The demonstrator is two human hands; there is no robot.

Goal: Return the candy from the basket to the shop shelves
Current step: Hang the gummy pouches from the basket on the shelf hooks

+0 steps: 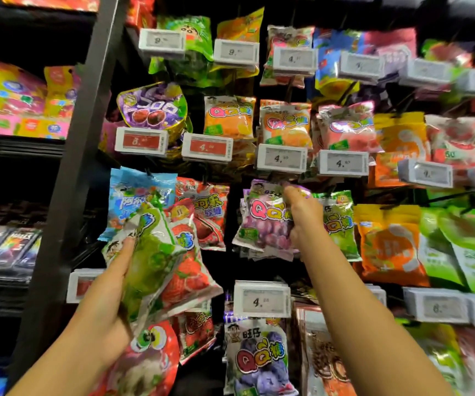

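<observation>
Right hand (302, 221) pinches a purple candy bag (264, 221) at centre frame, rehanging it; left hand (110, 318) grips green and strawberry bags (159, 261) awaiting their hooks.

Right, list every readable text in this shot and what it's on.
"QQ" on the purple grape candy bag pinched by the right hand.
"旺仔 QQ糖" on the blue-purple bag.
"4." on the price tag.
"8." on the red price tag.
Decimals and the left hand's bags: blurred.
</observation>
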